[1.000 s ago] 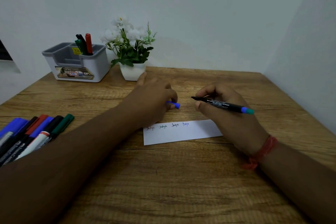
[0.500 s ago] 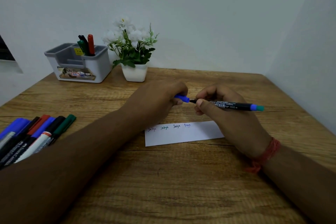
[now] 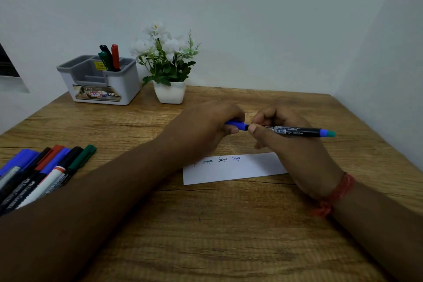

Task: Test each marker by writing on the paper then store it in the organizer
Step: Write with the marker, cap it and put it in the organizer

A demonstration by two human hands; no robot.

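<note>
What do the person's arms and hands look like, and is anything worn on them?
Both forearms are bare, with no sleeves in view. The left hand wears nothing that shows: no ring, watch or glove. The right hand is also bare, but its wrist carries a red thread band, wound round more than once, with a knot or loose end hanging at its lower side.

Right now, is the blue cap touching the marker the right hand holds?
Touching. The head view shows the blue cap, pinched by the left hand, meeting the front end of the marker with no gap, beside the right hand.
</note>
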